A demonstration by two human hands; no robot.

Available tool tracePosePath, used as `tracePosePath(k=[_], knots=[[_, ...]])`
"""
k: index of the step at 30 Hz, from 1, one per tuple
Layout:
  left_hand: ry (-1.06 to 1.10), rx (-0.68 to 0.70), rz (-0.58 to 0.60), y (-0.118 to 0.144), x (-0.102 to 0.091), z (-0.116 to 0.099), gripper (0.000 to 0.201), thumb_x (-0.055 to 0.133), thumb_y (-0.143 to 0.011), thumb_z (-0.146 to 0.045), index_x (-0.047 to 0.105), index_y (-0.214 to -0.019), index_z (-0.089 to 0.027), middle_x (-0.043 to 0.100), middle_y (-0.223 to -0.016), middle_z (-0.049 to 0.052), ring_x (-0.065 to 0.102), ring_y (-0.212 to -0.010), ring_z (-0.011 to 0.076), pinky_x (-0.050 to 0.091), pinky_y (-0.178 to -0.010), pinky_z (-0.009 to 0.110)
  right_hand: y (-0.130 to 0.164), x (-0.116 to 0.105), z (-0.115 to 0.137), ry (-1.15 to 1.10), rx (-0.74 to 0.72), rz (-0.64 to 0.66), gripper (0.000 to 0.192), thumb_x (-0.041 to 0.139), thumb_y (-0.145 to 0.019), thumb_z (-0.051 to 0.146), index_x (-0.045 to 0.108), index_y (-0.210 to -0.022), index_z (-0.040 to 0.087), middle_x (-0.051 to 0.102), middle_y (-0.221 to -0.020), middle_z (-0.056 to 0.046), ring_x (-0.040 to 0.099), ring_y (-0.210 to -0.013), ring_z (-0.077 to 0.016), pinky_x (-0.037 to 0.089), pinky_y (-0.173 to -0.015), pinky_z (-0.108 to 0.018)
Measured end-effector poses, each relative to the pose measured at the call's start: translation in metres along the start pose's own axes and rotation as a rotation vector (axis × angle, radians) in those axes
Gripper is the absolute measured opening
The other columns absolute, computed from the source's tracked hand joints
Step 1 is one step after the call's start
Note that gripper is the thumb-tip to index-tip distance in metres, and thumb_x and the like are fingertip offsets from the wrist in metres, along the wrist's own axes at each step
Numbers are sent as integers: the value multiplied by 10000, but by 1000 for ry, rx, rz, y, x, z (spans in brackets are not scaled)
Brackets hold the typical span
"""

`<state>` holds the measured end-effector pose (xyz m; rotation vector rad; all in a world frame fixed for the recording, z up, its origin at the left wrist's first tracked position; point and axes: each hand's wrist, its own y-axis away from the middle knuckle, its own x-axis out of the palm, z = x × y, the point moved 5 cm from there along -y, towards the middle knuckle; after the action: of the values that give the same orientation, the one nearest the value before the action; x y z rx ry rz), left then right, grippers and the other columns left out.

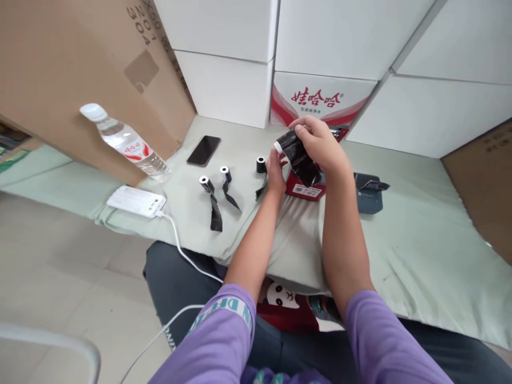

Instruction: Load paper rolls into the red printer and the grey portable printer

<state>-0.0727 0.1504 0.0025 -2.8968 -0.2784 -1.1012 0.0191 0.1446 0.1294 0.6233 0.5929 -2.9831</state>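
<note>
A roll of black plastic bags [298,154] with a white core end is between my hands, its loose film hanging down to the right. The fingers of my left hand [276,173] are closed at its white end, from below. From above, my right hand [316,141] wraps over the black film. A red box [304,192] with a white label lies just behind and under the roll, partly covered. To the left stands a smaller black roll [261,165], with two more, a black roll [225,173] and another black roll [206,184], their strips unrolled. A dark grey case [368,197] with black film on it lies right of my right forearm.
A phone [204,151], a white power bank [136,201] with a cable and an upright water bottle [132,144] are on the left of the green cloth [424,240]. White cartons [324,37] are stacked behind; a cardboard box [88,80] stands left.
</note>
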Motion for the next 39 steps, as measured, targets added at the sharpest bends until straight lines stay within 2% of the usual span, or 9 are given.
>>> tracePosePath(k=[2,5,9,14,18,24,28,31,39], knots=[[-14,85,12,-2,-1,-7,535,435,-1039,-659,706,-1149,-212,745,-1123,72,708,-1070,190,535,-849,284,4,-10,3,163,-21,5,223,579,-1003,445,652,-1007,235,673,-918,-35,645,-959,-230,551,-942,-426],[-91,167,32,-2,-1,-11,522,605,-938,-702,720,-1139,-233,732,-976,49,715,-913,169,513,-764,271,6,-17,5,329,-58,-11,265,516,-1026,441,659,-1028,218,710,-995,-62,653,-1011,-248,530,-996,-442],[-164,181,26,0,-1,-9,423,715,-896,-617,737,-1089,-241,673,-797,7,684,-776,137,495,-714,257,4,-20,1,377,-61,-19,338,480,-1035,495,668,-1028,215,732,-1019,-80,659,-1013,-252,531,-984,-416],[-195,200,26,0,0,-8,386,721,-896,-600,740,-1032,-239,671,-770,4,649,-709,120,484,-666,239,2,-23,-3,399,-40,-42,324,487,-1032,489,667,-1009,220,737,-1058,-93,648,-1056,-264,514,-1016,-413],[-225,226,18,1,1,-10,376,720,-909,-568,748,-1067,-228,687,-788,12,669,-744,133,497,-685,246,3,-25,-4,402,-41,-58,295,478,-1042,453,654,-1002,219,735,-1075,-92,649,-1076,-268,495,-1048,-431],[-249,269,26,7,5,-15,344,701,-942,-505,746,-1159,-243,751,-1024,54,716,-971,179,558,-813,271,4,-29,-4,409,-43,-64,287,475,-1038,445,658,-1041,224,748,-1080,-96,668,-1070,-282,517,-1032,-443],[-251,294,40,7,6,-15,343,679,-956,-504,732,-1187,-256,744,-1108,67,709,-1079,198,569,-875,290,5,-30,-2,427,-23,-67,212,456,-1014,276,661,-1035,224,748,-1107,-97,679,-1067,-277,528,-1004,-427],[-260,327,49,7,6,-15,358,678,-949,-527,724,-1189,-265,734,-1124,70,706,-1081,206,567,-889,309,6,-30,0,425,-23,-76,222,448,-981,182,665,-1008,223,751,-1098,-90,675,-1052,-263,529,-978,-409],[-347,379,47,9,3,-16,504,635,-914,-704,677,-1120,-247,692,-1107,82,665,-1131,225,529,-925,309,5,-30,-2,432,-9,-99,194,445,-974,198,618,-899,241,744,-1061,-92,670,-1055,-263,514,-991,-426]])
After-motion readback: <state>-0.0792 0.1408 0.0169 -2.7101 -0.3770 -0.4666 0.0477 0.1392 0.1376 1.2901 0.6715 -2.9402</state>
